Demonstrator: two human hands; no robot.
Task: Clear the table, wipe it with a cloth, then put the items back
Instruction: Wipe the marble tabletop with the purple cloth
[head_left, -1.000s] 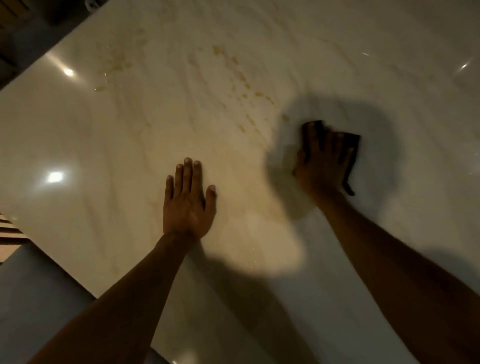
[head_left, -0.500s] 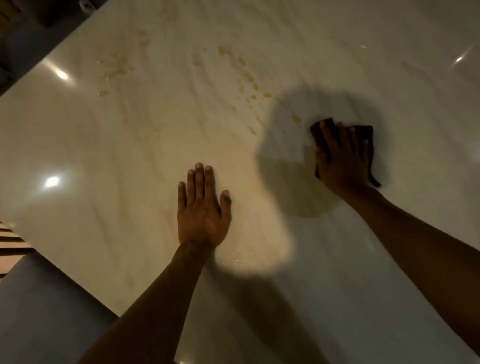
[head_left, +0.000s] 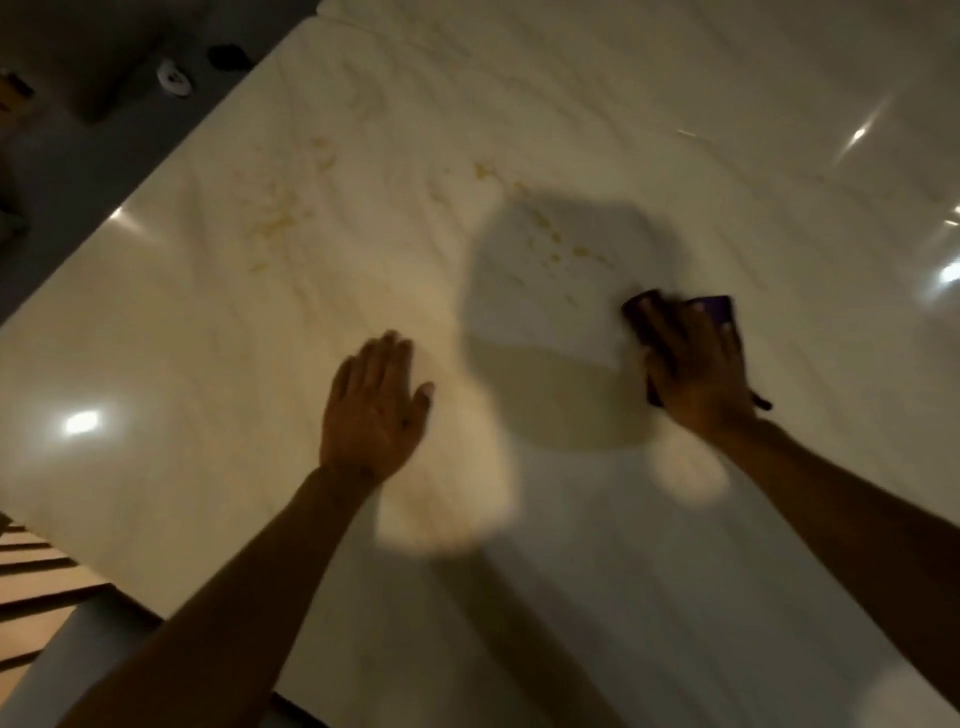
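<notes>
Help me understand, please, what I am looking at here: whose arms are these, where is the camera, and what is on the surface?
No machine here: these are a person's own bare arms, filmed by a wide-angle camera worn on the head, looking down. The surface is a pale, glossy marble-like table. The left hand lies flat on it, fingers straight, holding nothing. The right hand presses a dark cloth against the top. Yellowish stains show further away, with more smaller spots inside the shadow.
</notes>
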